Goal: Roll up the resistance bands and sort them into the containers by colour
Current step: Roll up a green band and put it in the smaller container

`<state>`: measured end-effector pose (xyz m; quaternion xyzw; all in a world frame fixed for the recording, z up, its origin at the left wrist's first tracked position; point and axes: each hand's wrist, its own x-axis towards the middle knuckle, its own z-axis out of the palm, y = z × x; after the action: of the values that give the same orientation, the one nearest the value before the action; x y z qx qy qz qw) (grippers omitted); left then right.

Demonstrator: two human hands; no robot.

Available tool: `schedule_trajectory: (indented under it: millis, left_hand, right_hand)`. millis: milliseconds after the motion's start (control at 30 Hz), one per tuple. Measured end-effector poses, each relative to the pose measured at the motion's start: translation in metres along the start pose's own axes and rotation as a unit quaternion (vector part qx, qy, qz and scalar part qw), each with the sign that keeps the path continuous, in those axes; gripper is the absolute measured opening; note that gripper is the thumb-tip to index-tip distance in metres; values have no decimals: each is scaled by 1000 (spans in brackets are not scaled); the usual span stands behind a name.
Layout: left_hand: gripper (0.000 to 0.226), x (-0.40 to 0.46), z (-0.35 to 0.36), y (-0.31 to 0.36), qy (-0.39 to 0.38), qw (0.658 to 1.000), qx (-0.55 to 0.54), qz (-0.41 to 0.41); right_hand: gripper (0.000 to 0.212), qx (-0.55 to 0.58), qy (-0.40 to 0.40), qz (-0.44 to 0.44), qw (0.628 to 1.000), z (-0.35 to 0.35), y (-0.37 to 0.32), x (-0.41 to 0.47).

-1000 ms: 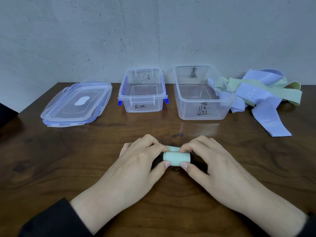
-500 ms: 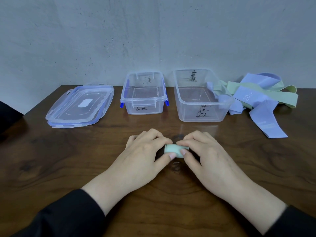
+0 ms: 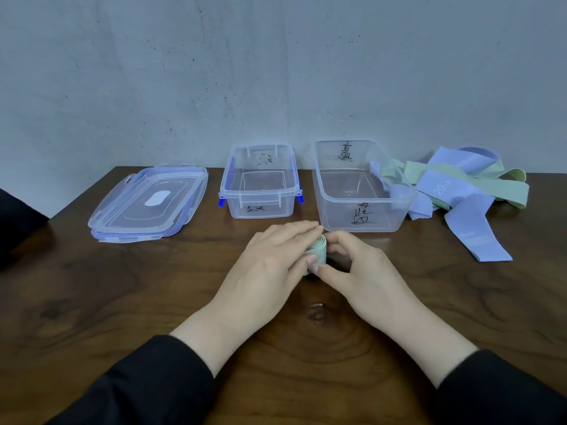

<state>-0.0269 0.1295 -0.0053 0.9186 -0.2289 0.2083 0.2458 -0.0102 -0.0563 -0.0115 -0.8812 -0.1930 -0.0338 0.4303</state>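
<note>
A rolled pale green resistance band stands on end on the wooden table, its spiral end facing up. My left hand wraps it from the left with the thumb on its front. My right hand pinches it from the right. Behind stand two clear plastic containers with handwritten labels: a smaller one with blue clips and a larger one. Both look empty. A loose pile of lilac bands and green bands lies at the right.
A stack of clear lids with blue edging lies at the back left. A grey wall rises right behind the table. A dark shape sits at the left edge.
The roll has turned from lying sideways to standing on end, and both hands have shifted with it a little farther from me, toward the containers.
</note>
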Motion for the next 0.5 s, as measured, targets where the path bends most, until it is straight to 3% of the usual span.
schedule_trajectory:
  millis: [133,333,500]
  left_hand:
    - [51,-2,2,-3,-77,995,52,36]
    - [46,-4,-5,3,-66,997,31,10]
    - [44,-4,-3,2,-63,997,42,17]
  right_hand:
    - [26,-32,4,18,999,2,2,1]
    - [38,19,-2,13,1000,-3,2,-1]
    - [29,38,-10,19,999,-5,-2,-2]
